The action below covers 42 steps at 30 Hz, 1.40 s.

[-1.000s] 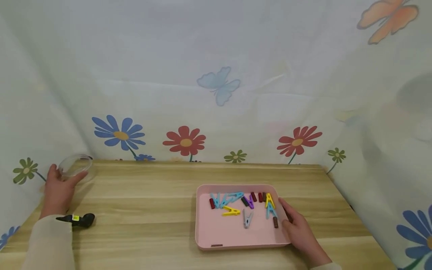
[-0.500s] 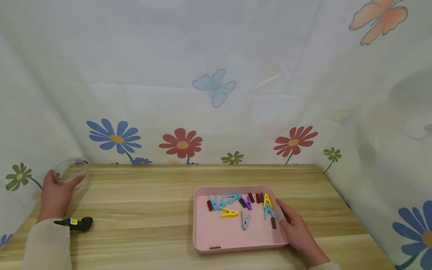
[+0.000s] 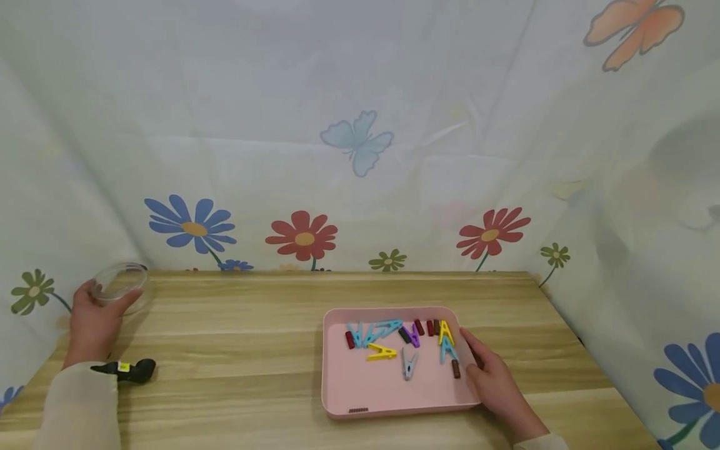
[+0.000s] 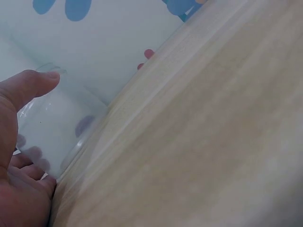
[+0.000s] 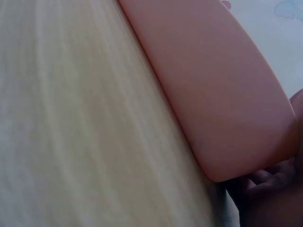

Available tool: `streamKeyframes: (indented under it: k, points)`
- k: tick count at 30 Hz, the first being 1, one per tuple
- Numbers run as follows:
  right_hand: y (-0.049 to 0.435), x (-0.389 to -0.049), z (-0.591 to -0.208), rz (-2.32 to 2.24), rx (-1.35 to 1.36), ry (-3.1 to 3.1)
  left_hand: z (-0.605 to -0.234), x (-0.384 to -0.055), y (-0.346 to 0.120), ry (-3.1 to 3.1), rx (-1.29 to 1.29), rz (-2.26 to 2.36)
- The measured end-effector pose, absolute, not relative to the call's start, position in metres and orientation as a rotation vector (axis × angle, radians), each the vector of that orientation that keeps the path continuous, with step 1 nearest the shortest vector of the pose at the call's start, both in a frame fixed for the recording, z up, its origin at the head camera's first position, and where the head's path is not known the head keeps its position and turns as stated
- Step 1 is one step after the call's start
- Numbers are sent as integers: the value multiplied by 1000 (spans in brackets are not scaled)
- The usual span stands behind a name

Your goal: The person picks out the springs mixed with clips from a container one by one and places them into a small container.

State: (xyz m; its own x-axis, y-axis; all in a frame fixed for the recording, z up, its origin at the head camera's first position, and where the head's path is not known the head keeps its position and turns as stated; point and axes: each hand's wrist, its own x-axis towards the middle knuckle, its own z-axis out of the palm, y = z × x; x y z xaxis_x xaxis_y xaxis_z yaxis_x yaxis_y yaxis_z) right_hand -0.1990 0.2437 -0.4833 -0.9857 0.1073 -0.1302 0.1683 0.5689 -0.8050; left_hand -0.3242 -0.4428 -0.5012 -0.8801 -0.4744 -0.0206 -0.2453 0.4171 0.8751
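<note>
Head view, gripping a clear container (image 3: 122, 286) at far left with left hand (image 3: 95, 324), holding a pink tray (image 3: 405, 397) of clothespins (image 3: 382, 353) at near right with right hand (image 3: 497, 382), left wrist view, curled round container, right wrist view, clasping tray's side.

Head camera: set high on the near side of the table (image 3: 236, 356), facing forward and down; the most distant view, it takes in the left hand (image 3: 97, 325), the right hand (image 3: 499, 384) and the backdrop (image 3: 270, 94). Left-wrist camera: low and close, frame tilted, facing the container (image 4: 61, 118) with the left hand at the left edge. Right-wrist camera: likewise low, close and tilted, facing the outer side of the tray (image 5: 213, 94), part of the right hand at lower right. Overlap: head and left wrist share container and left hand; head and right wrist share tray and right hand. Table and backdrop appear in all three.
</note>
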Motion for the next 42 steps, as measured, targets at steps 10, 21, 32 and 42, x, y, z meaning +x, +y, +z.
streamKeyframes:
  k: [10,21,32,42]
  points:
    - [244,-198,-481,-1403,179,2728,-503,-317,-443,-2428,567,-1486]
    - [247,-194,-480,-1407,204,2704,-502,-318,-432,-2416,476,-1510]
    - [246,-196,-480,-1428,165,2705,-502,-306,-428,-2454,422,-1542]
    - [247,-197,-479,-1419,160,2701,-501,-300,-418,-2492,349,-1441]
